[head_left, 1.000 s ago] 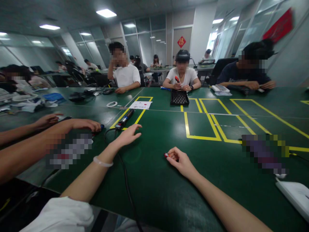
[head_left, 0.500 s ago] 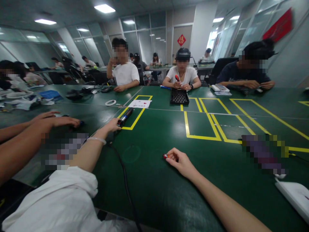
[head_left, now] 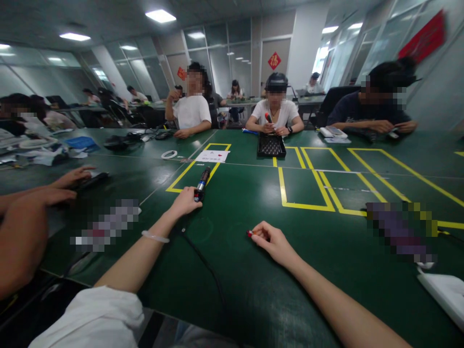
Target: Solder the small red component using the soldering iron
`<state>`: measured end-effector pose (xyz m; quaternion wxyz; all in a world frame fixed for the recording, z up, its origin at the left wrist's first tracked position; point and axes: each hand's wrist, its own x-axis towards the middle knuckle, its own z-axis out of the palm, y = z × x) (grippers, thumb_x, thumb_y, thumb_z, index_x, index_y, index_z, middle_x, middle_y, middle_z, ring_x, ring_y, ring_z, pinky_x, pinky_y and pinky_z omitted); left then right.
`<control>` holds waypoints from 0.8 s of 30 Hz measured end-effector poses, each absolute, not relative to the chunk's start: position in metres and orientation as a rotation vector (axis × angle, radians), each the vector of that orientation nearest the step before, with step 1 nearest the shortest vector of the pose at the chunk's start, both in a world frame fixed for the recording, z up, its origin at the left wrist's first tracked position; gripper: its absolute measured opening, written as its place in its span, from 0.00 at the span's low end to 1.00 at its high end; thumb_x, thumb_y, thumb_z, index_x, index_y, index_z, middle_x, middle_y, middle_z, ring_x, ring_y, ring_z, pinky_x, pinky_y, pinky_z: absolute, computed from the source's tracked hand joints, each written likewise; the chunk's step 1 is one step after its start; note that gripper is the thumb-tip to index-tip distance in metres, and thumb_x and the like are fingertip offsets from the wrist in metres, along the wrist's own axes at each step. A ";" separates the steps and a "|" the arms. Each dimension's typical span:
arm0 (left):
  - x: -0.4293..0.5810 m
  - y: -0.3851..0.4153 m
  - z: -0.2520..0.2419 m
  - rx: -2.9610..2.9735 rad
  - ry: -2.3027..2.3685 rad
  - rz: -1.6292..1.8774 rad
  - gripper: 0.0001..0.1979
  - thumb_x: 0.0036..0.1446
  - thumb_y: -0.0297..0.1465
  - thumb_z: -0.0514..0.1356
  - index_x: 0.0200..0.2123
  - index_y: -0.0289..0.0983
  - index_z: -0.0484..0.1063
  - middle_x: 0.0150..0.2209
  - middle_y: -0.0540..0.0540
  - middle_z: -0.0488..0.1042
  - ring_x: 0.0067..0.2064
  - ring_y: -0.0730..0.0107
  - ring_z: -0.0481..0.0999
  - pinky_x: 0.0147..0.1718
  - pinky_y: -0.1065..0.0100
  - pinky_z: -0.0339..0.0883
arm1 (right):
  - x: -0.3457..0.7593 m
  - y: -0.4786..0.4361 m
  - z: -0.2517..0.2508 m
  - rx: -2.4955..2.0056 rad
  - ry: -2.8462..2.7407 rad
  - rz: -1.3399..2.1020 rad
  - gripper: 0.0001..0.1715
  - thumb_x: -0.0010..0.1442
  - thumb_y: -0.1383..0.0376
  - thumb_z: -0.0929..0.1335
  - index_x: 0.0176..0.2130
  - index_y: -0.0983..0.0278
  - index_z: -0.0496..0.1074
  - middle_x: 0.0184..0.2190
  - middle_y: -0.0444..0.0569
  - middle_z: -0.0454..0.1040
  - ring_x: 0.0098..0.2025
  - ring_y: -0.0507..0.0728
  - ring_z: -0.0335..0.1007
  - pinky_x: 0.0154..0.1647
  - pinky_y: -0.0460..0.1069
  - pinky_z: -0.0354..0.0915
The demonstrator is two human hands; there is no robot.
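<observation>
My left hand [head_left: 185, 200] is closed around the rear end of an electric screwdriver [head_left: 203, 182], a dark cylinder with a silver band and a blue patch, held over the green table [head_left: 253, 290]. Its front end points away from me. A black cord [head_left: 205, 263] runs from below my left wrist toward the table's near edge. Closer to me and further right, my right hand [head_left: 271, 239] rests on the table, thumb and fingers pinching a small red-and-orange piece [head_left: 250, 233]. Most of that piece is hidden by my fingers, so its kind does not show.
Yellow tape [head_left: 308, 209] marks rectangles on the table. A paper sign [head_left: 212, 155] and a white ring [head_left: 168, 154] lie ahead. Across sits a person with a black tray [head_left: 271, 146]. A neighbour's hands [head_left: 72, 181] are at left; a white device [head_left: 444, 297] is at right.
My left hand has drawn the electric screwdriver rightward and nearer, out of the left taped rectangle, turning it more upright in view. The neighbour's arm has pulled back left. My right hand stays put.
</observation>
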<state>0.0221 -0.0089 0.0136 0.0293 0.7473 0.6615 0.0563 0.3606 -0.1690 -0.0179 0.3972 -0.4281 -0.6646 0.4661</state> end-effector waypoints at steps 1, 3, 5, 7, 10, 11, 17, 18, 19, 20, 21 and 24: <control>0.031 -0.019 0.014 2.311 2.023 0.188 0.32 0.46 0.37 0.62 0.54 0.29 0.63 0.50 0.35 0.67 0.51 0.53 0.69 0.50 0.61 0.63 | 0.360 -0.169 -0.018 -1.083 -1.685 1.176 0.13 0.60 0.56 0.68 0.38 0.64 0.70 0.29 0.45 0.71 0.29 0.51 0.65 0.29 0.45 0.61; 0.052 -0.039 0.017 2.328 1.972 0.222 0.32 0.46 0.38 0.62 0.54 0.29 0.63 0.50 0.35 0.67 0.51 0.52 0.69 0.50 0.60 0.64 | 0.360 -0.169 -0.018 -1.079 -1.693 1.161 0.14 0.60 0.56 0.68 0.37 0.64 0.70 0.29 0.45 0.71 0.29 0.51 0.65 0.28 0.45 0.60; 0.074 -0.060 0.019 2.362 1.910 0.252 0.31 0.47 0.38 0.61 0.53 0.30 0.63 0.50 0.35 0.66 0.51 0.52 0.68 0.49 0.60 0.65 | 0.359 -0.170 -0.017 -1.080 -1.703 1.133 0.13 0.60 0.57 0.68 0.37 0.64 0.70 0.29 0.44 0.71 0.28 0.51 0.65 0.28 0.45 0.60; 0.096 -0.080 0.022 2.416 1.846 0.279 0.29 0.48 0.37 0.60 0.53 0.31 0.63 0.50 0.35 0.65 0.50 0.52 0.68 0.47 0.59 0.65 | 0.359 -0.170 -0.017 -1.094 -1.717 1.094 0.11 0.60 0.58 0.68 0.37 0.64 0.70 0.28 0.44 0.71 0.28 0.51 0.65 0.28 0.45 0.60; 0.126 -0.106 0.023 2.492 1.735 0.306 0.28 0.49 0.35 0.60 0.53 0.33 0.62 0.49 0.37 0.65 0.49 0.53 0.67 0.47 0.59 0.66 | 0.359 -0.169 -0.017 -1.120 -1.750 1.010 0.09 0.60 0.60 0.68 0.37 0.64 0.69 0.27 0.44 0.70 0.28 0.51 0.65 0.28 0.45 0.60; 0.134 -0.112 0.023 2.509 1.695 0.312 0.28 0.49 0.34 0.59 0.54 0.34 0.61 0.50 0.37 0.64 0.50 0.54 0.67 0.47 0.59 0.66 | 0.359 -0.169 -0.017 -1.127 -1.764 0.978 0.08 0.60 0.61 0.67 0.37 0.64 0.69 0.27 0.43 0.70 0.28 0.51 0.65 0.28 0.45 0.60; 0.165 -0.139 0.020 2.538 1.488 0.369 0.32 0.50 0.32 0.58 0.59 0.38 0.57 0.53 0.39 0.62 0.53 0.55 0.64 0.51 0.58 0.64 | 0.360 -0.168 -0.018 -1.230 -1.840 0.808 0.03 0.60 0.64 0.67 0.36 0.62 0.68 0.27 0.43 0.70 0.28 0.52 0.65 0.30 0.46 0.61; 0.167 -0.141 0.019 2.532 1.451 0.376 0.32 0.50 0.32 0.58 0.59 0.39 0.56 0.54 0.39 0.62 0.53 0.55 0.64 0.51 0.58 0.64 | 0.360 -0.168 -0.018 -1.257 -1.857 0.781 0.03 0.59 0.65 0.68 0.36 0.62 0.68 0.27 0.43 0.70 0.29 0.53 0.65 0.30 0.47 0.61; 0.168 -0.144 0.019 2.525 1.413 0.380 0.33 0.50 0.32 0.58 0.60 0.39 0.56 0.54 0.39 0.62 0.53 0.55 0.64 0.52 0.58 0.64 | 0.361 -0.168 -0.018 -1.284 -1.878 0.753 0.03 0.59 0.65 0.68 0.36 0.61 0.68 0.27 0.43 0.71 0.29 0.53 0.66 0.31 0.47 0.61; 0.169 -0.145 0.019 2.518 1.379 0.383 0.34 0.49 0.32 0.59 0.61 0.39 0.55 0.54 0.40 0.62 0.53 0.55 0.64 0.52 0.58 0.64 | 0.361 -0.168 -0.018 -1.307 -1.904 0.722 0.02 0.59 0.66 0.68 0.35 0.61 0.68 0.27 0.44 0.71 0.30 0.54 0.66 0.32 0.47 0.61; 0.170 -0.147 0.020 2.513 1.350 0.386 0.35 0.49 0.32 0.59 0.61 0.40 0.55 0.54 0.40 0.62 0.52 0.55 0.64 0.52 0.59 0.64 | 0.361 -0.168 -0.019 -1.322 -1.934 0.689 0.03 0.59 0.66 0.68 0.35 0.61 0.68 0.27 0.44 0.71 0.30 0.54 0.66 0.32 0.48 0.60; 0.170 -0.151 0.020 2.522 1.304 0.389 0.36 0.48 0.31 0.59 0.61 0.40 0.55 0.54 0.40 0.61 0.52 0.56 0.64 0.53 0.59 0.64 | 0.361 -0.168 -0.021 -1.322 -2.013 0.611 0.04 0.58 0.67 0.69 0.34 0.61 0.68 0.27 0.44 0.71 0.32 0.56 0.65 0.34 0.49 0.59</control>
